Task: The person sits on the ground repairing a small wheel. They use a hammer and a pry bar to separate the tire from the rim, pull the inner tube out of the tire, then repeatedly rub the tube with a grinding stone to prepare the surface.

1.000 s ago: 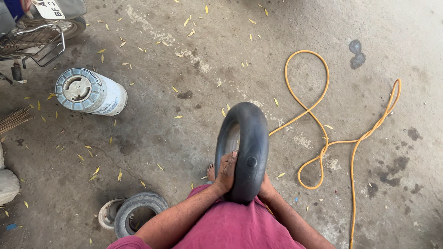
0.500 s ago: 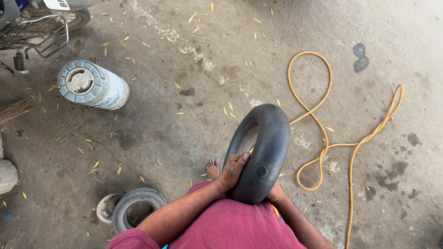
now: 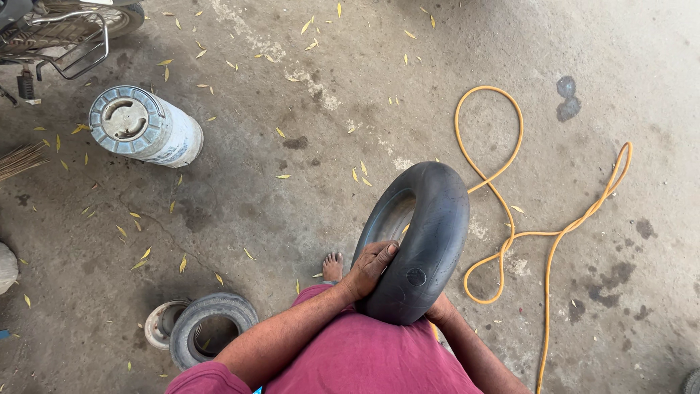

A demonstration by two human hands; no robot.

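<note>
The inner tube (image 3: 419, 241) stood upright on the floor (image 3: 292, 190) near the person. The left hand (image 3: 372, 266) pressed flat against it; the right hand (image 3: 440, 310) gripped underneath, its grip mostly hidden.

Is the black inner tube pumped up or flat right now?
Pumped up: the inner tube stands as a fat, round, smooth ring, with the left hand pressed on its side and the right hand beneath it.

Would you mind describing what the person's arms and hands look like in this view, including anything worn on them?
Both forearms are bare, with no gloves, watch or bands in view. The left hand shows its fingers and knuckles, with no ring to be seen. The right hand is mostly hidden behind the black inner tube, so only its wrist shows. A short magenta sleeve covers the left upper arm, matching the shirt.
</note>
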